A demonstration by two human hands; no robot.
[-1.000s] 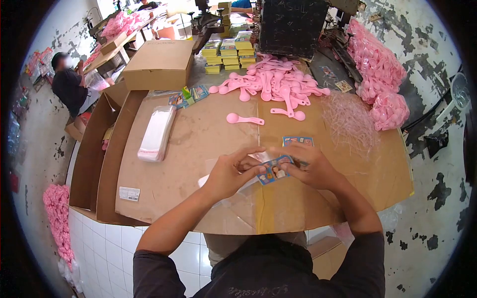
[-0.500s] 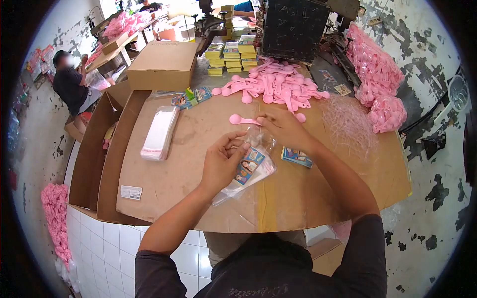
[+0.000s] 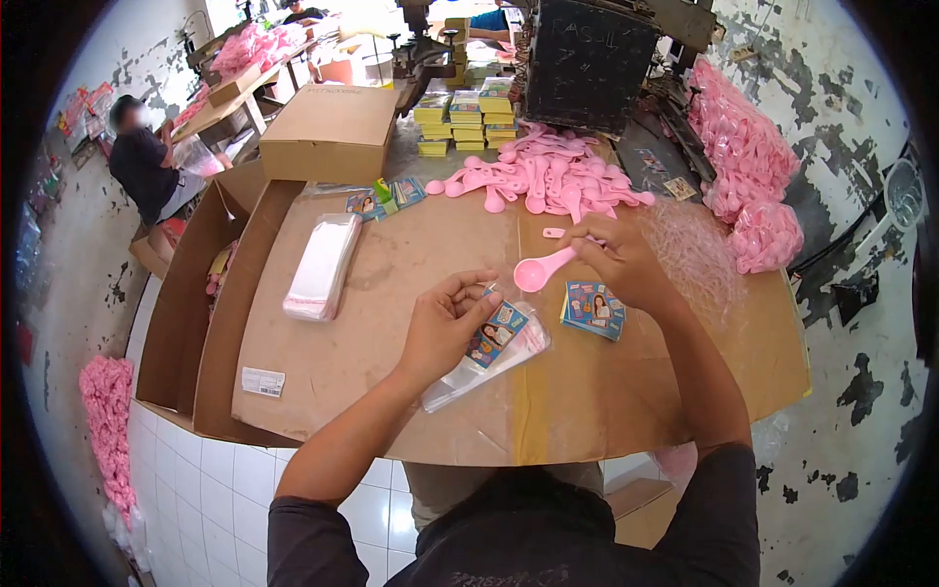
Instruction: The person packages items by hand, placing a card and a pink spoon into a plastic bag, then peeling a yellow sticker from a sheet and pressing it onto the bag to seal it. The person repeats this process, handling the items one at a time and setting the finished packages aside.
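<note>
Left hand [image 3: 442, 331] pinches a printed card [image 3: 497, 333] over clear bags [image 3: 460, 386]; a loose grip could let it slip. Right hand [image 3: 618, 262] grasps a pink scoop [image 3: 532, 275] by its handle; a low sweep could scatter the nearby card stack [image 3: 594, 311].

Spoon [image 3: 545, 270]: plain pink | box [image 3: 329, 119]: brown | card stack [image 3: 594, 310]: blue, multicoloured

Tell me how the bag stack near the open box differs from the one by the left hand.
The bag stack near the box lies uncovered; the stack by the left hand is partly hidden under a card. The first points mostly away from the person, the second slants more sideways. Both are clear plastic.
</note>
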